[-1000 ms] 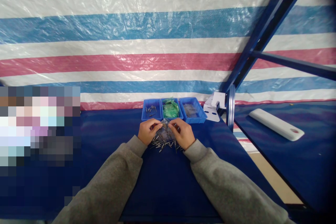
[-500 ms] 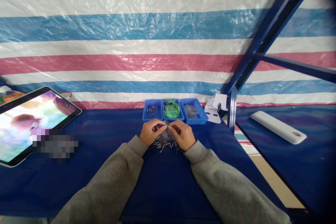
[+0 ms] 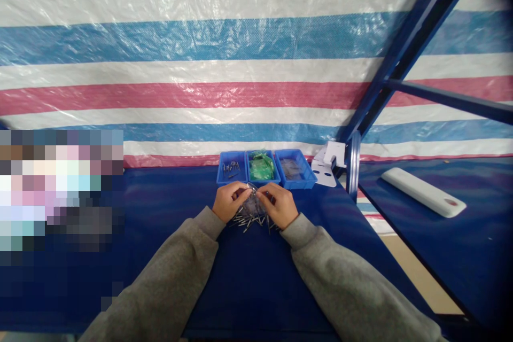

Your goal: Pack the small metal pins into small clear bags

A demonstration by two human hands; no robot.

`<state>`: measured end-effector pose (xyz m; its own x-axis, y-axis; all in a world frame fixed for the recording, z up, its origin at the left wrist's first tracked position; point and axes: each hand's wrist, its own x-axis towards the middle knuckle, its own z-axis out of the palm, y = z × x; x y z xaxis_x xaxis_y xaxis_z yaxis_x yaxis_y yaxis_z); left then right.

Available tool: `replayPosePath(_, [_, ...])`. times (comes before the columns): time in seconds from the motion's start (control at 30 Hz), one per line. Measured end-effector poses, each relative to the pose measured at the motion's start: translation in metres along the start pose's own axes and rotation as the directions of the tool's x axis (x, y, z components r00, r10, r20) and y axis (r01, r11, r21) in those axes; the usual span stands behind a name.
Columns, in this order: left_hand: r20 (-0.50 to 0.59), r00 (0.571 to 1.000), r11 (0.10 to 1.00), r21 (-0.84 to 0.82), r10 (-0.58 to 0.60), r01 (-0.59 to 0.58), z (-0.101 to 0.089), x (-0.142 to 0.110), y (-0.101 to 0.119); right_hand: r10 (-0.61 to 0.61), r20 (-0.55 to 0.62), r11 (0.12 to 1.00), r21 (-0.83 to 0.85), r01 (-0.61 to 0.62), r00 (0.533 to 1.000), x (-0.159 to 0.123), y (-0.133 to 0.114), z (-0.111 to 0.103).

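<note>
A small clear plastic bag (image 3: 252,205) is pinched between my two hands, its upper edge at my fingertips. My left hand (image 3: 230,201) is closed on the bag's left side, thumb against fingers. On the other side my right hand (image 3: 279,204) grips it the same way. Beneath the bag and my hands lies a loose pile of thin metal pieces (image 3: 246,222), like small bits or pins, on the blue table. Whether anything is inside the bag I cannot tell.
Behind my hands stand three blue bins: one with metal pieces (image 3: 220,170), one with green plastic (image 3: 260,166), one with clear bags (image 3: 311,175). White cut card (image 3: 324,176) lies right of them. A blue metal frame (image 3: 353,165) and a white oblong device (image 3: 424,192) are farther right.
The bag's upper edge has spread a little between my fingertips. Both hands stay in nearly the same place over the pile.
</note>
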<state>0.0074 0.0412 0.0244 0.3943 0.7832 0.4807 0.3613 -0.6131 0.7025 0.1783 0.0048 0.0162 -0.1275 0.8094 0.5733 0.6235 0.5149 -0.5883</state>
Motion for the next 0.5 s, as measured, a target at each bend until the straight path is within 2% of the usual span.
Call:
replayPosePath(0.1, [0.017,0.997,0.971,-0.225,-0.081,0.083,0.0010,0.0006,0.0019,-0.004,-0.021,0.999,0.037,0.005,1.000,-0.0001,0.0009,-0.0012])
replayPosePath(0.27, [0.051,0.974,0.828,-0.518,-0.220,0.214,0.0023,0.0033,0.0061,-0.054,-0.027,0.987,0.150,0.057,0.998,-0.0026,-0.0009,-0.0025])
replayPosePath(0.4, [0.132,0.953,0.760,-0.579,-0.271,0.296,0.0041,0.0043,0.0055,-0.098,-0.071,0.989,0.102,0.105,0.993,-0.0036,-0.0006,-0.0013])
replayPosePath(0.5, [0.157,0.953,0.792,-0.530,-0.259,0.302,0.0027,0.0043,0.0046,-0.120,-0.096,0.989,0.069,0.127,0.988,-0.0028,0.0000,-0.0014])
